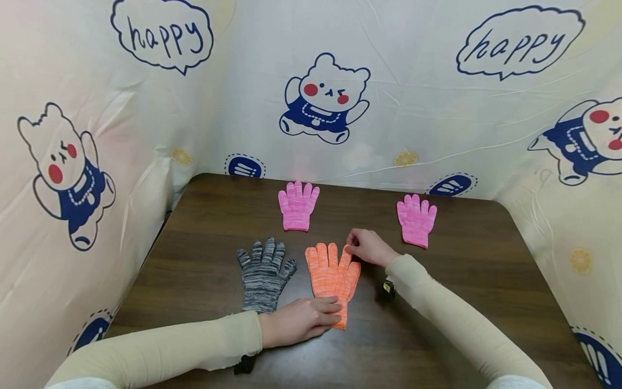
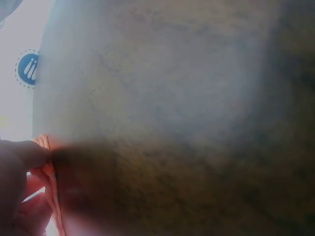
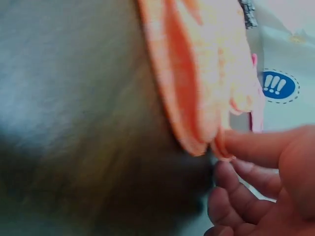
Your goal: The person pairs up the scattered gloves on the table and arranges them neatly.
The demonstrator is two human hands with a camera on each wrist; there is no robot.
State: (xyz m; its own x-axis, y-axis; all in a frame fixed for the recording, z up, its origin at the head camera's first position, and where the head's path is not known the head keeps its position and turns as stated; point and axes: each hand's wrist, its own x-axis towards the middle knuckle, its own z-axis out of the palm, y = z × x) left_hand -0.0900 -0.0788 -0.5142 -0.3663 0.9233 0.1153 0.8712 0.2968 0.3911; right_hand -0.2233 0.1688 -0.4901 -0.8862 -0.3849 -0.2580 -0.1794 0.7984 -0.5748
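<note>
An orange knitted glove (image 1: 326, 273) lies on the brown table, fingers toward the far side and cuff toward me. My left hand (image 1: 298, 321) rests across its cuff, fingers extended over the fabric; the left wrist view shows the fingertips against the cuff's edge (image 2: 53, 187). With thumb and forefinger, my right hand (image 1: 371, 246) pinches the tip of one glove finger beside the glove's thumb. That pinched tip (image 3: 224, 147) shows close up in the right wrist view. Left of the orange glove lies a grey-and-black striped glove (image 1: 264, 275), its cuff partly behind my left wrist.
Two pink gloves lie farther back, one pink glove (image 1: 297, 208) at the middle and another pink glove (image 1: 416, 221) to the right. Behind the table (image 1: 209, 216) hangs a pale cloth (image 1: 413, 108) printed with cartoon bears, also along both sides.
</note>
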